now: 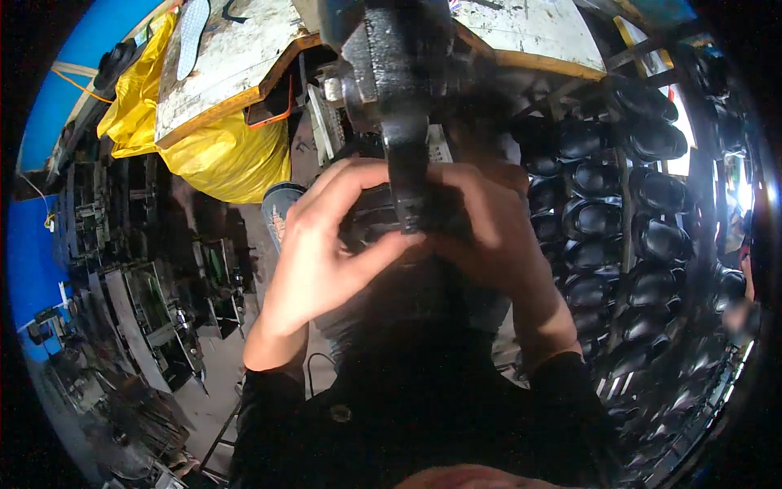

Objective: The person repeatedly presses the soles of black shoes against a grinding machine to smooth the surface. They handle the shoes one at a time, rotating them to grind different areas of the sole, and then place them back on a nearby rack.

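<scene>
In front of my body, a dark machine with a thick ridged head reaches down between my hands. Below its narrow black lower arm is a dark, rounded piece, too shadowed to tell its kind. My left hand curls around the left side of this piece, thumb reaching in toward the tip of the machine arm. On the other side, my right hand is bent around the piece's right edge. Its fingertips are partly hidden by the machine and by shadow.
A stained white worktop with a wooden edge spans the far side, a pale insole on it. A yellow bag bulges beneath. Racks of black shoes fill the right; metal frames stand at left.
</scene>
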Demonstrator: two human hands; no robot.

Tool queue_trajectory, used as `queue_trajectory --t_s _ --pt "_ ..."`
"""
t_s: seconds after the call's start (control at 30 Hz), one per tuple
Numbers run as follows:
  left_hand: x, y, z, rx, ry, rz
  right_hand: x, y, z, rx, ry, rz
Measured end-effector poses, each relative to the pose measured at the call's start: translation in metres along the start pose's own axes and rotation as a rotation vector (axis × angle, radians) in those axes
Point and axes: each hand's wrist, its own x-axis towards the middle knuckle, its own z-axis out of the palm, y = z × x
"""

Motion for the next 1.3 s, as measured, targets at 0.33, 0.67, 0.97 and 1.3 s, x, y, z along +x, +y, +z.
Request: queue_trajectory --t_s 0.33,0.67,0.97,1.3 --pt "-0.004 -0.014 0.017 -0.365 0.007 -0.079 -0.004 -0.001 -0.014 -0.03 -0.009 0.007" --pt "-0.015 -0.031 0.037 -0.829 0.087 -0.156 -0.045 0.069 0.016 0.443 0.204 0.011" --pt "-0.019 -0.048 0.063 -1.134 0.183 -0.086 -0.104 0.141 0.047 0.828 0.18 0.455" --pt "-0.02 -0.054 0.073 -1.332 0.18 -0.066 -0.115 0.171 -0.055 0.261 0.302 0.228"
